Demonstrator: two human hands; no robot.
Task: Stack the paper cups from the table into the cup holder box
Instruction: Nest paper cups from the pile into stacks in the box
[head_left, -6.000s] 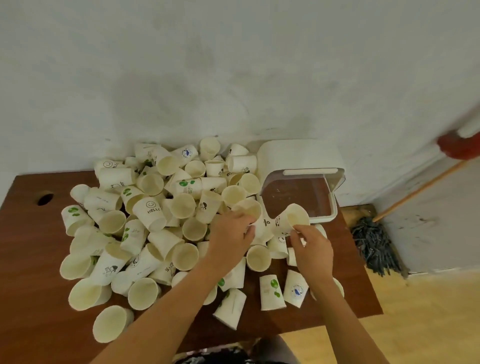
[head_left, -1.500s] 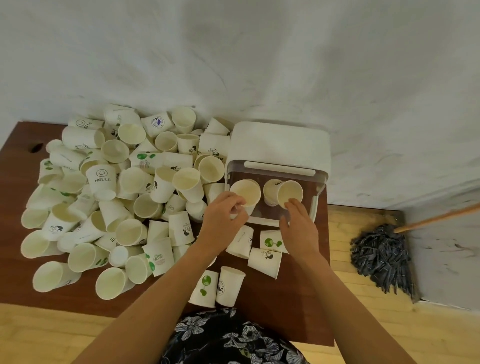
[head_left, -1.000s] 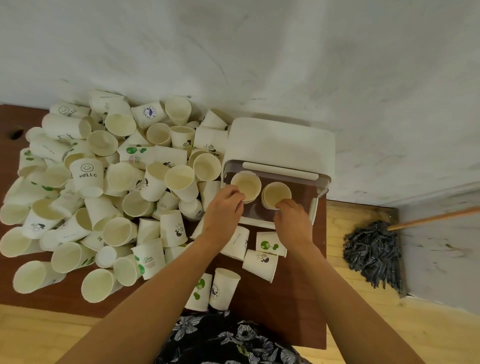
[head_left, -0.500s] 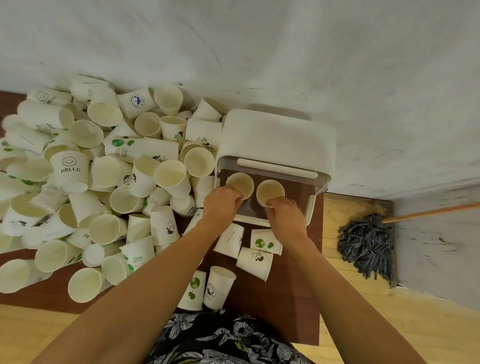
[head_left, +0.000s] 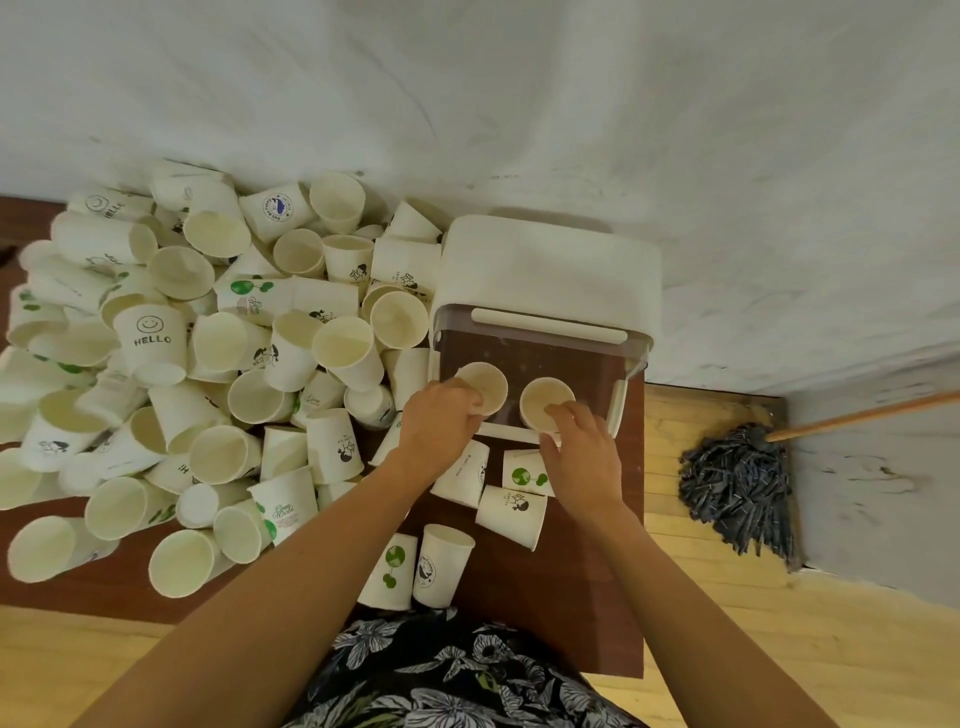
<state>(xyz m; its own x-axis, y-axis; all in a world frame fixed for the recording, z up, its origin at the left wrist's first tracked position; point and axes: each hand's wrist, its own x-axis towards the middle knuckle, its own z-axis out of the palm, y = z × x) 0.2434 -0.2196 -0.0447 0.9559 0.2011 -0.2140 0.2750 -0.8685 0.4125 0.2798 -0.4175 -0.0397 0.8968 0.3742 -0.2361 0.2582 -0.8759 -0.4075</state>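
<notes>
A white cup holder box (head_left: 550, 270) with a clear front stands at the table's back right. Two paper cups stand upright inside it, side by side. My left hand (head_left: 441, 421) grips the near rim of the left cup (head_left: 485, 382). My right hand (head_left: 582, 447) has its fingertips on the near rim of the right cup (head_left: 543, 402). A big heap of paper cups (head_left: 208, 364) covers the left and middle of the table. Several loose cups (head_left: 511, 512) lie on the table just in front of the box, partly under my wrists.
The brown table (head_left: 571, 597) ends close to the right of the box. A dark mop head (head_left: 737, 488) with a wooden handle lies on the floor at the right. The white wall (head_left: 519, 104) stands right behind the box and heap.
Both hands have brought a cup each from the table into the box and set them upright side by side. The view has shifted left and down.
</notes>
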